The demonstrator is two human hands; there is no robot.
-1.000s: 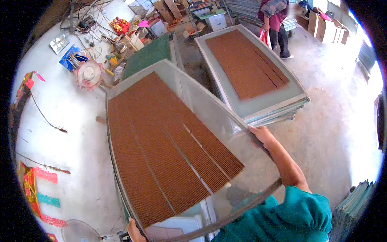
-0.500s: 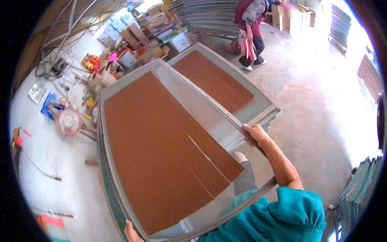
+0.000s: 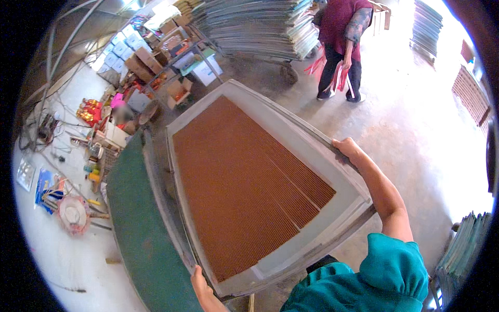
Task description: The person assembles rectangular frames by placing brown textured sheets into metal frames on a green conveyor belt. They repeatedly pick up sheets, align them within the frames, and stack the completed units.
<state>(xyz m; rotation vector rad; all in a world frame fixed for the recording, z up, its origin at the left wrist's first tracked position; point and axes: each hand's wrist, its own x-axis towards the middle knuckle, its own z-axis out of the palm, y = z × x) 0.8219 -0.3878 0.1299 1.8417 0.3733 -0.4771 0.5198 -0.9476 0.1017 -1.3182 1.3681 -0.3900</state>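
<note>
Tray [image 3: 312, 156] of brown ribbed sheets [image 3: 244, 192], grey-framed, is held level above the green tabletop [image 3: 140, 244]. Right hand [image 3: 347, 150] has fingers curled over the far right rim; left hand [image 3: 201, 285] grips the near corner. Another person [image 3: 340, 41] stands beyond near stacked trays [image 3: 260, 26].

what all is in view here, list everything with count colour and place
tray: one, grey frame, centre, carried by two edges
thin sticks: many, reddish brown, laid in rows filling the tray
green surface: one, dark green, left of and below the tray
stacked trays: tall pile, grey, top centre on a cart
other person: one, dark red top and black trousers, top right, holding red strips
boxes: several, brown and white, upper left
small clutter: many bits, mixed colours, on the floor at left
leaning trays: a stack, grey-green, lower right
left hand: grip on the tray's near edge
right hand: grip on the tray's right edge
</note>
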